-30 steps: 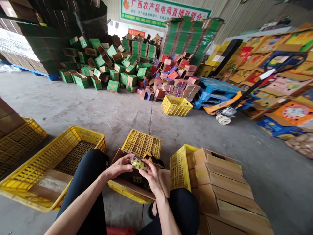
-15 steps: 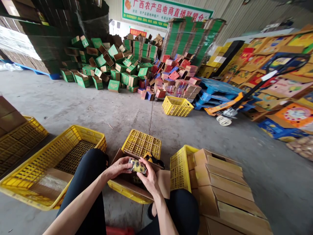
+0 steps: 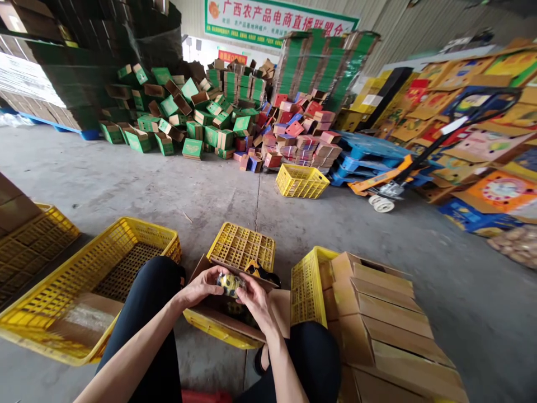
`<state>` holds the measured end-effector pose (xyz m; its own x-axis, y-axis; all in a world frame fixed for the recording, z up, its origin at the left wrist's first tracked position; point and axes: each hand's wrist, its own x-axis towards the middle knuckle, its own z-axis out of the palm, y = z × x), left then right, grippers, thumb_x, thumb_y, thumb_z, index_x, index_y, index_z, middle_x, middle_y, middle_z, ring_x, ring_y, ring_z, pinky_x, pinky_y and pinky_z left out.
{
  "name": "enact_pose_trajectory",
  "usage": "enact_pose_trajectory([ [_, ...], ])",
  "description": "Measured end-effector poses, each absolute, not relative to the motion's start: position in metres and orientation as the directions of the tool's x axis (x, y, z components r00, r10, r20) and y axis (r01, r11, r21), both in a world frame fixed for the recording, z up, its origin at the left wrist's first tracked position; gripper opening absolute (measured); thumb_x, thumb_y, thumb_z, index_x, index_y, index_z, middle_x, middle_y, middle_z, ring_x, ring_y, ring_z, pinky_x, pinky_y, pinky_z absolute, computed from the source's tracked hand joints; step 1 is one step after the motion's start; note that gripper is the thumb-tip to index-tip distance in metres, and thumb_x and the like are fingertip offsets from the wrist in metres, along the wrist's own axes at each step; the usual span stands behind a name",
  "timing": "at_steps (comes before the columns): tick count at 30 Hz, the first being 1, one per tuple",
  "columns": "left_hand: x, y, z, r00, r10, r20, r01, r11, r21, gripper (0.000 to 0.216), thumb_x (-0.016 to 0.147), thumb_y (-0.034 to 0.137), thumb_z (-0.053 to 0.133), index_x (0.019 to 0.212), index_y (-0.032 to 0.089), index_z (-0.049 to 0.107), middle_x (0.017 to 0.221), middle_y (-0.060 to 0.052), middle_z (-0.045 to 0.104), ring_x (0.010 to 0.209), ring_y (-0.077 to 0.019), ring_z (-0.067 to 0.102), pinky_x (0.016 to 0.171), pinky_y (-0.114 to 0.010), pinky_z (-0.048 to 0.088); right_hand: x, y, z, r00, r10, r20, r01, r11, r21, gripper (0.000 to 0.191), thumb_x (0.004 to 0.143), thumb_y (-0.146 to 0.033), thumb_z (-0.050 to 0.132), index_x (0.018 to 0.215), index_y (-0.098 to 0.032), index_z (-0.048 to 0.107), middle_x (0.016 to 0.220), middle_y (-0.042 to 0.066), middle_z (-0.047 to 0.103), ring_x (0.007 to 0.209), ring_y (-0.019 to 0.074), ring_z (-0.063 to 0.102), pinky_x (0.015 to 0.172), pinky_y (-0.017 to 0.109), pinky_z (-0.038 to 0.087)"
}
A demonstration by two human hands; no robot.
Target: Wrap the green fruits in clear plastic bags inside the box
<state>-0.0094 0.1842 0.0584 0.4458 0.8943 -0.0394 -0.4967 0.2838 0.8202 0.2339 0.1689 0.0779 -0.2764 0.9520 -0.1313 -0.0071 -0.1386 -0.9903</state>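
Between my two hands is a small yellow piece with dark patches, wrapped in clear plastic (image 3: 229,285). My left hand (image 3: 201,289) pinches its left end, with fingers closed. My right hand (image 3: 254,298) grips the right end between thumb and fingers. Directly below, an open cardboard box (image 3: 280,312) rests on a yellow crate (image 3: 218,330). Something yellowish and dark lies inside the box, mostly hidden by my hands and its shadow. A black and orange tool (image 3: 260,272) lies just behind the box, on an upturned yellow crate (image 3: 241,243); its kind is unclear.
To my left stands a yellow crate (image 3: 94,268) with a cardboard piece inside. On my right, flattened-looking cardboard boxes (image 3: 390,313) lean by another yellow crate (image 3: 308,288). Farther off are a crate (image 3: 302,182), a pallet jack (image 3: 386,187), blue pallets (image 3: 369,148) and heaped boxes (image 3: 193,148).
The wrapped piece has turned in my hands and shows more dark patches. My right-hand fingers have closed in around it. The view has shifted slightly.
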Motion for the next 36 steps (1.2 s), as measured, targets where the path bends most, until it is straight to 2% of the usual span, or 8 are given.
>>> enact_pose_trajectory([
  [2, -0.01, 0.184, 0.057, 0.455, 0.89, -0.036, -0.497, 0.287, 0.819, 0.055, 0.069, 0.016, 0.101, 0.119, 0.022, 0.078, 0.113, -0.005, 0.078, 0.1, -0.0202, 0.07, 0.094, -0.031, 0.049, 0.232, 0.168, 0.079, -0.286, 0.948, -0.14, 0.003, -0.145, -0.989, 0.058, 0.084, -0.063, 0.087, 0.131, -0.029, 0.078, 0.127, 0.009, 0.081, 0.111, 0.0354, 0.079, 0.091, 0.05, 0.069],
  [4, -0.01, 0.185, 0.054, 0.469, 0.882, -0.046, -0.494, 0.305, 0.814, 0.058, 0.07, 0.016, 0.1, 0.124, 0.024, 0.078, 0.117, -0.005, 0.078, 0.105, -0.0212, 0.07, 0.097, -0.032, 0.048, 0.231, 0.167, 0.08, -0.255, 0.961, -0.109, 0.008, -0.11, -0.994, 0.055, 0.082, -0.061, 0.089, 0.125, -0.028, 0.081, 0.124, 0.008, 0.082, 0.115, 0.0354, 0.078, 0.099, 0.051, 0.066],
  [7, -0.009, 0.186, 0.05, 0.484, 0.872, -0.076, -0.478, 0.336, 0.812, 0.065, 0.071, 0.016, 0.1, 0.131, 0.026, 0.076, 0.124, -0.006, 0.078, 0.115, -0.0228, 0.069, 0.103, -0.034, 0.047, 0.23, 0.169, 0.078, -0.192, 0.979, -0.066, -0.007, -0.068, -0.998, 0.057, 0.079, -0.06, 0.091, 0.124, -0.027, 0.081, 0.128, 0.009, 0.081, 0.12, 0.0354, 0.076, 0.109, 0.053, 0.061],
  [15, -0.009, 0.183, 0.056, 0.483, 0.859, -0.173, -0.421, 0.4, 0.814, 0.074, 0.072, 0.029, 0.103, 0.139, 0.028, 0.071, 0.141, -0.01, 0.071, 0.128, -0.0277, 0.067, 0.104, -0.037, 0.053, 0.23, 0.17, 0.081, -0.167, 0.986, 0.005, 0.018, 0.008, -1.0, 0.056, 0.079, -0.05, 0.091, 0.129, -0.029, 0.08, 0.135, 0.01, 0.078, 0.129, 0.035, 0.072, 0.115, 0.054, 0.056],
  [21, -0.01, 0.181, 0.064, 0.488, 0.833, -0.261, -0.382, 0.473, 0.794, 0.062, 0.08, 0.051, 0.096, 0.132, 0.025, 0.074, 0.132, -0.011, 0.074, 0.111, -0.0248, 0.075, 0.102, -0.04, 0.059, 0.227, 0.169, 0.087, -0.18, 0.983, 0.037, 0.072, 0.051, -0.996, 0.044, 0.078, -0.038, 0.089, 0.12, -0.029, 0.082, 0.134, 0.009, 0.076, 0.129, 0.0337, 0.07, 0.108, 0.047, 0.061],
  [25, -0.01, 0.181, 0.065, 0.47, 0.85, -0.238, -0.402, 0.446, 0.8, 0.051, 0.079, 0.043, 0.098, 0.121, 0.022, 0.077, 0.127, -0.01, 0.075, 0.115, -0.0247, 0.074, 0.099, -0.035, 0.059, 0.226, 0.164, 0.093, -0.217, 0.975, 0.042, 0.145, 0.075, -0.987, 0.041, 0.08, -0.033, 0.087, 0.121, -0.03, 0.081, 0.137, 0.007, 0.073, 0.133, 0.0328, 0.067, 0.11, 0.047, 0.06],
  [31, -0.012, 0.182, 0.063, 0.443, 0.88, -0.169, -0.438, 0.377, 0.816, 0.051, 0.076, 0.03, 0.099, 0.12, 0.021, 0.076, 0.119, -0.009, 0.078, 0.109, -0.0252, 0.074, 0.098, -0.037, 0.058, 0.231, 0.162, 0.094, -0.303, 0.953, -0.004, 0.064, 0.016, -0.998, 0.072, 0.084, -0.052, 0.088, 0.15, -0.034, 0.064, 0.16, 0.009, 0.06, 0.151, 0.0344, 0.055, 0.115, 0.049, 0.057],
  [36, -0.01, 0.181, 0.06, 0.465, 0.882, -0.077, -0.496, 0.331, 0.803, 0.074, 0.073, 0.017, 0.097, 0.139, 0.029, 0.068, 0.128, -0.007, 0.076, 0.111, -0.0238, 0.074, 0.099, -0.036, 0.054, 0.231, 0.165, 0.089, -0.299, 0.95, -0.085, 0.052, -0.073, -0.996, 0.068, 0.084, -0.057, 0.088, 0.144, -0.031, 0.07, 0.15, 0.01, 0.07, 0.141, 0.0358, 0.066, 0.116, 0.052, 0.057],
])
